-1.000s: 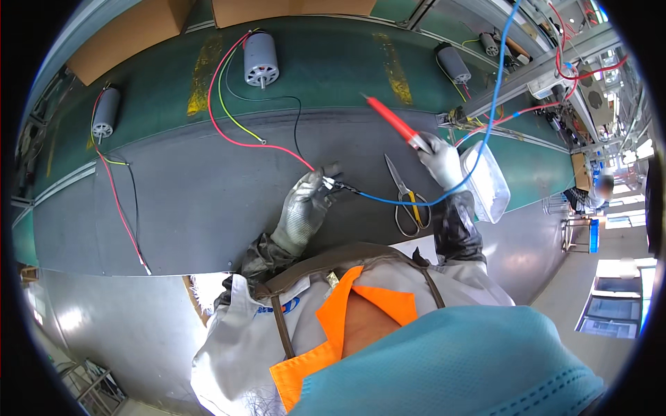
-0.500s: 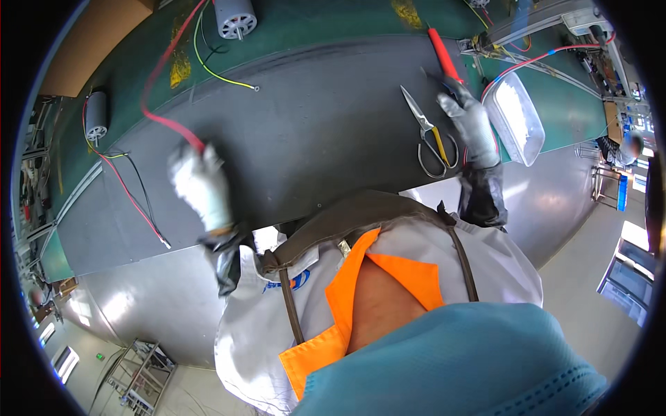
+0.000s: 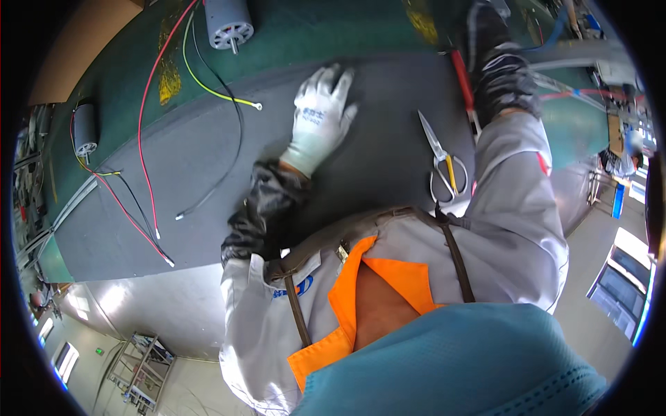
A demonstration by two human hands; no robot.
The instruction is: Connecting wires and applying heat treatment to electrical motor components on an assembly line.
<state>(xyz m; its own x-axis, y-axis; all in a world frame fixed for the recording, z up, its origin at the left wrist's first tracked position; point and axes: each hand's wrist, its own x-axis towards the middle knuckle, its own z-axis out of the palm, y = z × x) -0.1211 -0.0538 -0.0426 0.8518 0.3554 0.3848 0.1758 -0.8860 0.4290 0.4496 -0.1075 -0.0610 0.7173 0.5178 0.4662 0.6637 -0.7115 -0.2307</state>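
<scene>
From where I stand, the person's left hand point(image 3: 319, 114), in a pale glove, is turned back-side up over the dark mat point(image 3: 388, 90), fingers parted and let go of everything, as far as I can see; whether the palm touches the mat, I can't tell. The right arm point(image 3: 517, 149) stretches far over the bench, and its hand is lost past the upper edge, so I can't judge that grip.

The larger grey motor point(image 3: 229, 21) sits on the green surface, up and left of the left hand. Its red lead point(image 3: 142, 114), yellow-green lead point(image 3: 208, 89) and black lead point(image 3: 239, 132) trail onto the mat, ends loose. A smaller motor point(image 3: 85, 128) sits further left.

One container shows plainly: a brown cardboard box point(image 3: 83, 48) in the upper left corner, its side wall towards me and its contents hidden. Scissors point(image 3: 433, 139) lie near a red-handled tool point(image 3: 463, 80), which is just beside the right arm.
</scene>
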